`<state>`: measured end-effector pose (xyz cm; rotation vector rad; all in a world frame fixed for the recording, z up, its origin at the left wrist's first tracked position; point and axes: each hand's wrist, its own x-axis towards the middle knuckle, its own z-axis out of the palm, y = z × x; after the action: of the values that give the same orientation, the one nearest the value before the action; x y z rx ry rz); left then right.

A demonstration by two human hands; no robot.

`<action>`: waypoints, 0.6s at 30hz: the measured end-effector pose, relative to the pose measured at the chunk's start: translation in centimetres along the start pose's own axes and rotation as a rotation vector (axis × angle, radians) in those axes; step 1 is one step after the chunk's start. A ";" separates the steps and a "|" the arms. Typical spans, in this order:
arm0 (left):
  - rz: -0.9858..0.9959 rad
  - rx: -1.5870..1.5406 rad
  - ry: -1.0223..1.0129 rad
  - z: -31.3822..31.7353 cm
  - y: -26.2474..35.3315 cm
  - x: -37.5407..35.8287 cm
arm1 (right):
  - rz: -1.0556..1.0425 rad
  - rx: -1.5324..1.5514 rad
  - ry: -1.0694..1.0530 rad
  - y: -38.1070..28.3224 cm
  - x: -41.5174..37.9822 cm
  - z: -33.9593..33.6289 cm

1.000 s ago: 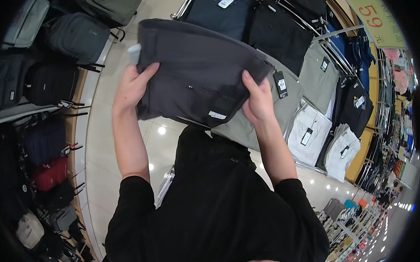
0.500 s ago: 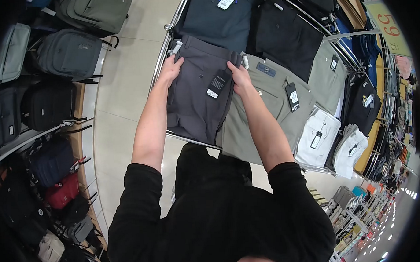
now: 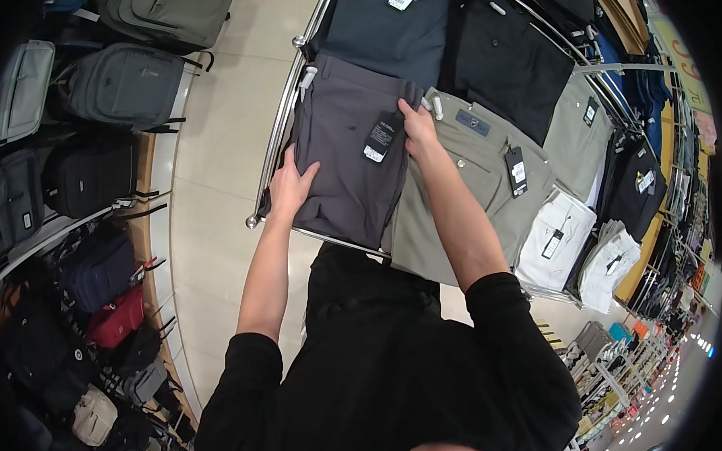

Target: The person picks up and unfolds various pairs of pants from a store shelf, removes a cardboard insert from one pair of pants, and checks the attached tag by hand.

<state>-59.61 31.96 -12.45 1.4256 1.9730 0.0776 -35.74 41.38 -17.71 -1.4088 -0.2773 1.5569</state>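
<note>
Folded dark grey trousers [image 3: 343, 158] lie on the metal display rack, waistband at the far side, with a black and white tag [image 3: 380, 140] on them. At the near left edge of the trousers is my left hand [image 3: 291, 187], its thumb spread from the fingers and resting on the cloth. My right hand [image 3: 419, 128] grips their right edge just below the waistband, thumb on top and the other fingers mostly hidden. White security tags [image 3: 308, 76] sit at the waistband corners. Khaki-green trousers [image 3: 464, 197] lie right beside them, under my right forearm.
Navy trousers [image 3: 389, 31] and black trousers [image 3: 503, 66] lie farther back. White trousers [image 3: 558, 229] are stacked at the right. A chrome rail [image 3: 280, 132] borders the rack's left side. Backpacks [image 3: 121, 87] fill shelves across the tiled aisle [image 3: 213, 167].
My left hand has left the upper left waistband corner and moved down the trousers' side toward me. My right hand stays at the right edge. The whole view has shifted slightly.
</note>
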 end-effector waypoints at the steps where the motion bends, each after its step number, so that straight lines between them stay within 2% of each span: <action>1: 0.091 -0.135 0.043 0.5 -1.0 -0.1 | 0.038 -0.011 0.017 0.0 0.0 -0.3; 3: 0.155 -0.141 0.067 1.4 -2.8 0.0 | 0.072 -0.020 0.035 0.4 0.0 -0.6; 5: 0.026 0.061 -0.022 1.0 -2.7 -0.4 | -0.103 -0.330 0.086 1.7 -0.3 -1.1; 6: -0.016 0.144 0.018 0.8 -2.1 -0.5 | -0.233 -0.374 0.105 2.4 -0.2 -0.9; 9: 0.050 0.162 0.083 1.1 -1.9 -0.2 | -0.356 -0.393 0.134 3.1 0.0 -0.7; 10: 0.084 0.167 0.115 1.2 -1.8 -0.2 | -0.365 -0.512 0.104 2.8 0.0 -0.7; 11: 0.090 0.171 0.116 1.4 -1.7 -0.4 | -0.367 -0.506 0.109 2.8 -0.3 -0.6; 13: 0.612 0.287 0.419 1.6 -1.2 -1.9 | -0.659 -0.805 0.279 1.9 -2.7 0.6; 14: 0.675 0.252 0.306 1.6 -0.7 -2.8 | -0.810 -0.859 0.212 1.9 -3.1 0.6; 15: 0.775 0.260 0.319 1.5 -0.1 -3.5 | -0.810 -0.856 0.218 1.7 -4.3 0.7; 17: 0.708 0.171 0.100 1.5 0.3 -4.6 | -1.017 -1.410 -0.012 1.3 -8.4 0.7; 18: 0.714 0.166 0.096 1.5 0.3 -4.4 | -0.980 -1.474 -0.158 2.1 -10.2 0.2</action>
<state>-57.86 27.77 -11.31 2.2101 1.4733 0.3098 -38.50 32.72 -12.71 -1.6418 -2.1401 0.4498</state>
